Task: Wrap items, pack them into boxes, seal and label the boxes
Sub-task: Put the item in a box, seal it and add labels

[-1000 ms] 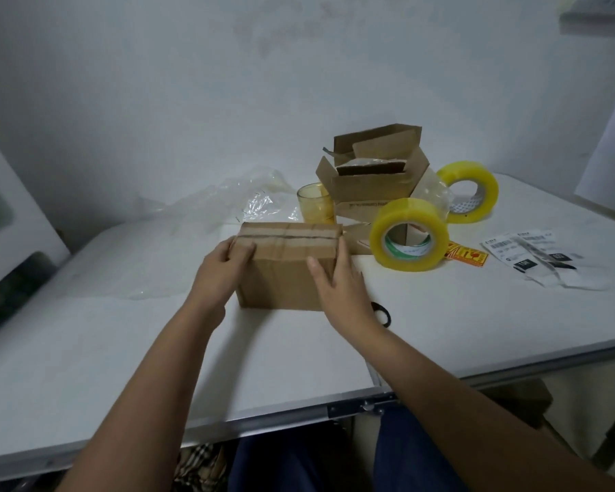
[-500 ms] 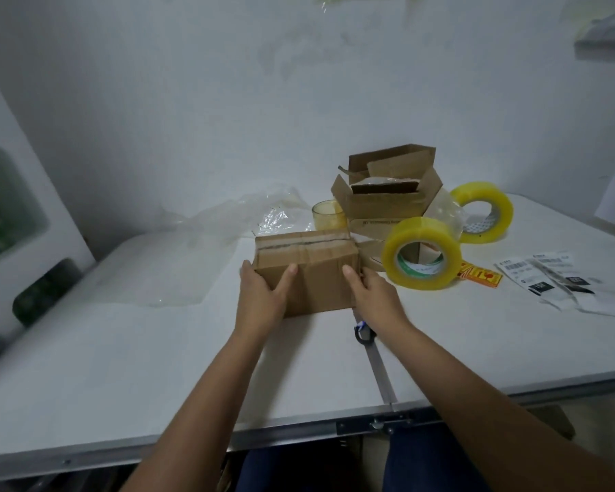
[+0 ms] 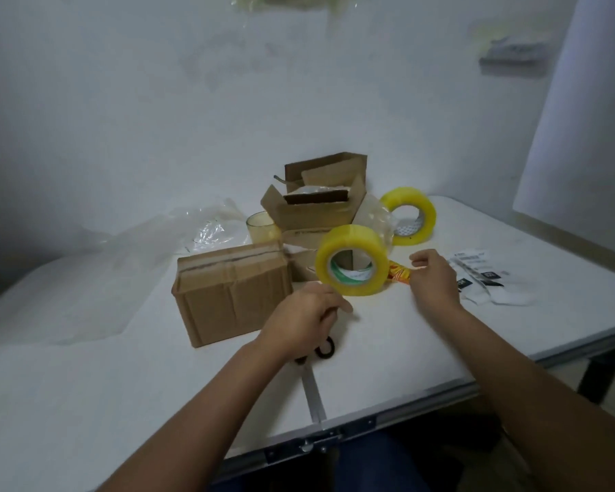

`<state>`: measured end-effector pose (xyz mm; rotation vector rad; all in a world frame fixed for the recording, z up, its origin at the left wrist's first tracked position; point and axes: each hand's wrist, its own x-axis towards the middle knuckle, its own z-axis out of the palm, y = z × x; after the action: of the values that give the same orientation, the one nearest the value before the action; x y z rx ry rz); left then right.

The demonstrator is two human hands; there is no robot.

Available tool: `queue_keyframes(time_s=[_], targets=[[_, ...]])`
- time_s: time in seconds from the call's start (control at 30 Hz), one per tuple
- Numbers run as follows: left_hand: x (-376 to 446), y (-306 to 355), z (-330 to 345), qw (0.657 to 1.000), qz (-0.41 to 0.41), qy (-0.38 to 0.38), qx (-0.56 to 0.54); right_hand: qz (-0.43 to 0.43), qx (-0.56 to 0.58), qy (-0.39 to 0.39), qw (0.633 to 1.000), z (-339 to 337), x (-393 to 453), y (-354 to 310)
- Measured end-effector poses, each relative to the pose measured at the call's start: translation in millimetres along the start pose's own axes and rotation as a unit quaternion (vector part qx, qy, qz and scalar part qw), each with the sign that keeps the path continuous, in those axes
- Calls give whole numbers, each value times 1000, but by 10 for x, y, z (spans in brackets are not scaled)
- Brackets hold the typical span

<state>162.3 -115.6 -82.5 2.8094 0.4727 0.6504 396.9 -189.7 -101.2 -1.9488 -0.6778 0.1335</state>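
Observation:
A taped-shut cardboard box [image 3: 231, 292] stands on the white table [image 3: 387, 342], left of centre. Just right of it a yellow tape roll [image 3: 352, 259] stands on its edge. My left hand [image 3: 306, 317] hovers in front of that roll with fingers loosely curled and holds nothing; it covers part of the black-handled scissors [image 3: 325, 348]. To the right of the roll is my right hand [image 3: 434, 282], fingers loosely bent and holding nothing, beside an orange packet [image 3: 398, 273]. Printed labels [image 3: 476, 271] lie further right.
Stacked open cardboard boxes [image 3: 316, 204] stand behind the roll, with a second yellow tape roll [image 3: 410, 216] to their right. An amber glass [image 3: 261, 227] and clear plastic wrap [image 3: 199, 225] are at the back left. A metal seam [image 3: 313, 395] runs to the table's front edge.
Both hands have let go of the sealed box and moved right, towards the nearer tape roll. The box now stands alone, turned slightly.

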Motion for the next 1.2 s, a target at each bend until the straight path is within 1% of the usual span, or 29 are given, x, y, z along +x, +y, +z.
queue_keyframes(time_s=[0.07,0.2,0.33,0.37,0.43,0.53,0.63,0.7,0.77,0.8,0.87,1.03,1.1,1.2], targets=[[114,-14,18,999,-27,-14,-28,-19,-60,-24,998,6,191,49],[250,-5,28,997,-50,-30,-53,-62,-125,-70,988,212,464,61],[326,-81,28,993,-68,-42,-82,-59,-265,-115,956,372,640,79],[334,-97,30,994,-64,-44,-81,-56,-283,-120,950,392,670,96],[339,-116,32,994,-61,-48,-83,-36,-267,-117,956,431,717,139],[348,-127,59,992,-54,-51,-97,-1,-201,-101,974,447,758,170],[372,-124,92,992,-45,-49,-108,-11,-167,-80,983,399,798,198],[391,-112,100,991,-43,-49,-114,-29,-188,-93,977,363,788,227],[398,-106,110,991,-40,-48,-120,-41,-242,-107,964,349,757,257],[395,-107,114,990,-39,-49,-123,-49,-264,-107,957,349,743,265],[381,-103,102,989,-43,-56,-128,-68,-272,-99,955,350,716,252],[350,-93,44,986,-65,-77,-132,-81,-224,-93,967,332,615,203],[341,-68,36,985,-68,-77,-140,-79,-178,-72,978,307,575,201],[351,-31,50,982,-85,-72,-154,-98,-82,-11,992,241,503,134]])
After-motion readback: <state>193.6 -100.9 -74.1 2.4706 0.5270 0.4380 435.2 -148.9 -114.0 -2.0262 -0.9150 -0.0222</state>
